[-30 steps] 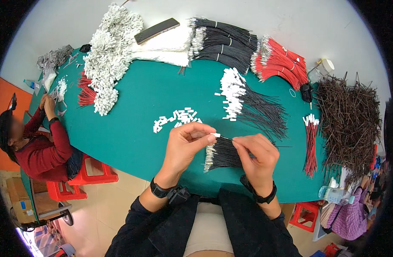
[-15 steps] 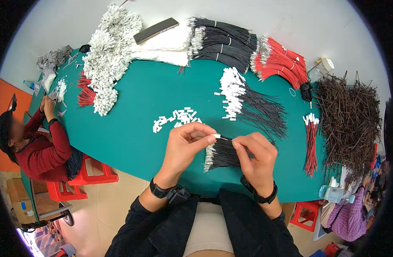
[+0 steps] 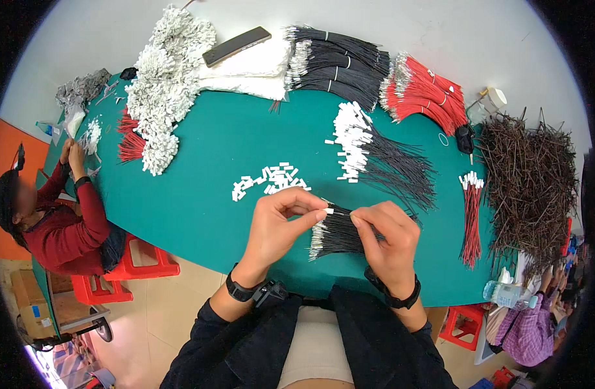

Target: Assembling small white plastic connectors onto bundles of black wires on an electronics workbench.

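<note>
- Left hand (image 3: pixel 284 217): thumb and fingertip pinching a small white connector piece (image 3: pixel 329 211).
- Right hand (image 3: pixel 391 228): thumb and index pinching a thin black wire (image 3: pixel 343 213), just beside the white piece.
- Both held between the hands, above the black wire bundle (image 3: pixel 339 238) on the green surface (image 3: pixel 207 214).
- Step in hand, judged: mating wire end and white piece; can't tell how far in, fingers hide part.
- Next move probably calls for keeping both aligned, pushing the wire in straight, then checking the seat.
- Loose white pieces (image 3: pixel 279 176) lie beyond the left hand; white-tipped black wires (image 3: pixel 401 165) beyond the right.
</note>
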`<move>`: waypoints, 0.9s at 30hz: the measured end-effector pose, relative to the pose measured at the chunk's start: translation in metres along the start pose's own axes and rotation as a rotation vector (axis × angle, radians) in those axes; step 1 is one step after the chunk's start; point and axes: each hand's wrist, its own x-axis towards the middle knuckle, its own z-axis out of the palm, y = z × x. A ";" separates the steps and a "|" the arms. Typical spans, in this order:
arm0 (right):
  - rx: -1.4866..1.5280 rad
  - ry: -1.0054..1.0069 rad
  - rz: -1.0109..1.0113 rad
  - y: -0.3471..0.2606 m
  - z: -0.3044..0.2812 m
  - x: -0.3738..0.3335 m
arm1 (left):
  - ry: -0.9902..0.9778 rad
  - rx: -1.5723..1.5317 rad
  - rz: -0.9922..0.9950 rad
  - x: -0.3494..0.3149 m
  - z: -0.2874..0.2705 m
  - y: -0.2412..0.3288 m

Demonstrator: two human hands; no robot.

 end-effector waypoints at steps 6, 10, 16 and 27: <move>0.009 -0.004 0.028 0.002 -0.001 -0.001 | -0.030 -0.007 -0.040 0.001 -0.001 -0.001; 0.049 -0.007 0.074 0.003 -0.001 -0.003 | -0.053 -0.102 -0.083 0.001 -0.003 -0.002; 0.089 -0.038 0.113 0.004 -0.002 -0.005 | -0.067 -0.188 -0.107 0.002 -0.005 -0.006; 0.084 -0.037 0.114 0.004 0.000 -0.007 | -0.067 -0.186 -0.103 0.002 -0.006 -0.006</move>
